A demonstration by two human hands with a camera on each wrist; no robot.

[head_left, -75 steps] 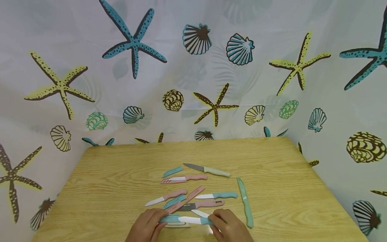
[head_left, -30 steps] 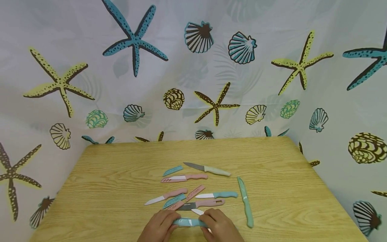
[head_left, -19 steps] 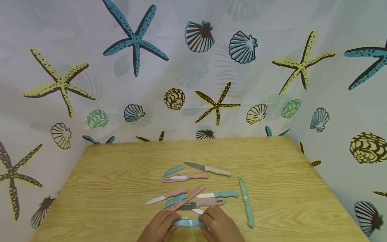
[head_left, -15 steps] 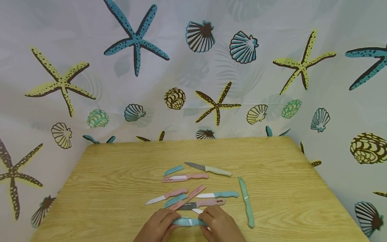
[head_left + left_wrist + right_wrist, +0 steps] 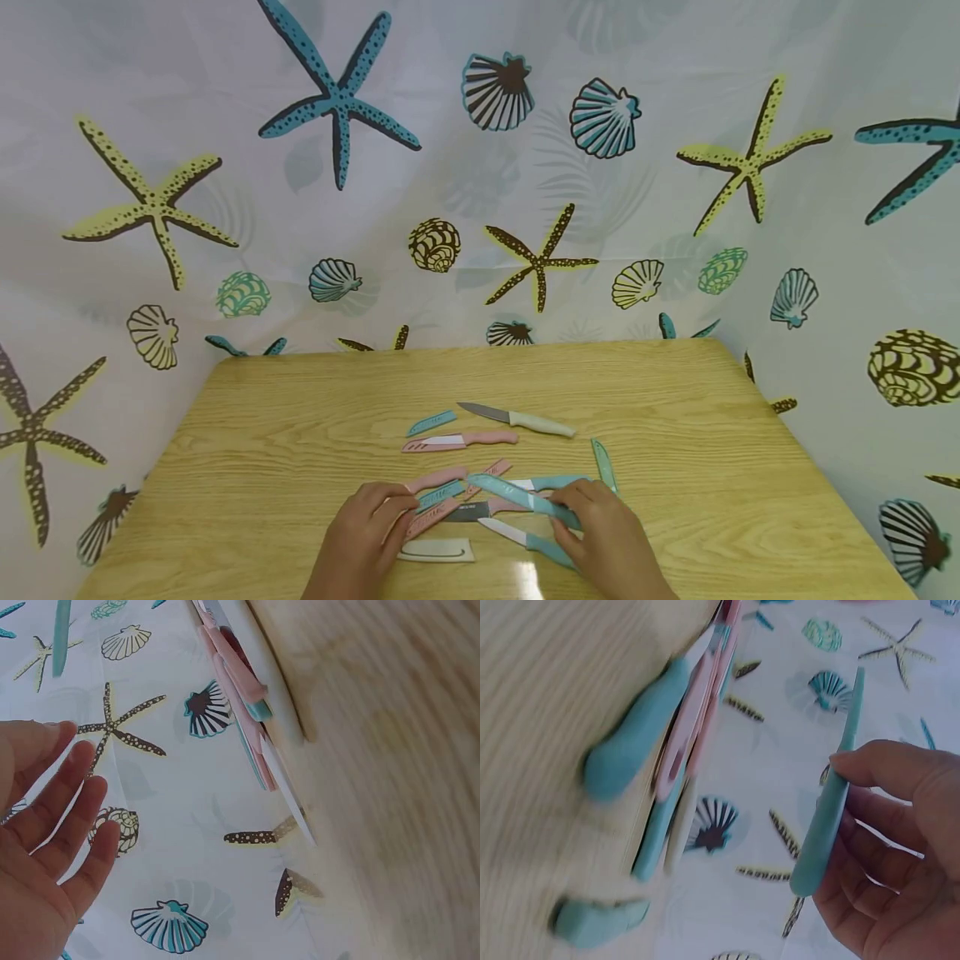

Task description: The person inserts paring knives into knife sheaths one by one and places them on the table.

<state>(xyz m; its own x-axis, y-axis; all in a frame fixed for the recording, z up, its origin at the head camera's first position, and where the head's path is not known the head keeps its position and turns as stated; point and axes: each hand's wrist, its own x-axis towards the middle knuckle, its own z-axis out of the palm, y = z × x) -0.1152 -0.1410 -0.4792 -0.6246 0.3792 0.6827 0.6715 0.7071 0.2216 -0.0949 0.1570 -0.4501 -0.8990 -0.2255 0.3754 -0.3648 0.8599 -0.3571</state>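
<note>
My right hand (image 5: 611, 533) pinches a light blue knife (image 5: 512, 493) by its handle, the blade covered by a blue sheath. In the right wrist view this knife (image 5: 826, 817) is held up off the table between thumb and fingers. My left hand (image 5: 363, 533) is beside the pink and blue blade sheaths; in the left wrist view its fingers (image 5: 86, 799) are spread and hold nothing. Below the held knife lies another blue knife (image 5: 547, 548) with a bare white blade. A cream sheath (image 5: 442, 550) lies between the hands.
On the wooden table (image 5: 300, 417) lie a cream-handled knife (image 5: 540, 423), a pink sheathed knife (image 5: 491, 437), a blue sheath (image 5: 431, 422), a pink dark-bladed knife (image 5: 471, 512) and a green knife (image 5: 602, 462), partly hidden by my right hand. Patterned cloth (image 5: 450, 183) surrounds the table.
The blue sheath has gone onto the knife blade. My left hand has let go and moved left; my right hand has carried the sheathed knife right and forward.
</note>
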